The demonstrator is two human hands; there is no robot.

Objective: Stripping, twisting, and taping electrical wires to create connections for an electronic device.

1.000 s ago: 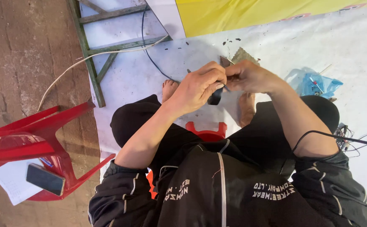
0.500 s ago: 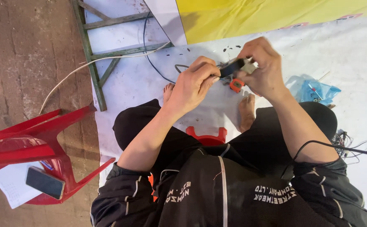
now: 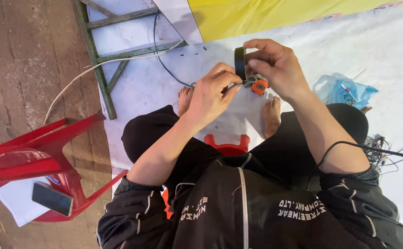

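Note:
I sit on a small red stool (image 3: 228, 144) over a white sheet (image 3: 386, 41). My right hand (image 3: 277, 67) grips a roll of black tape (image 3: 240, 62) between thumb and fingers, held upright. Just below it hangs a small orange and grey part (image 3: 258, 85). My left hand (image 3: 214, 94) pinches the dark cable (image 3: 167, 69) and tape end right beside that part. Both hands meet above my bare feet (image 3: 271, 115).
A red plastic chair (image 3: 40, 157) lies tipped at the left with a phone (image 3: 52, 198) and white paper (image 3: 14, 200) by it. A green wooden frame (image 3: 101, 69) and a white cable (image 3: 86, 74) lie beyond. A blue plastic bag (image 3: 344, 90) and tangled wires (image 3: 386, 152) sit at the right.
Both hands have risen away from my lap. The right hand turned so the tape roll now stands above the orange part; the left hand stays pinched at the cable.

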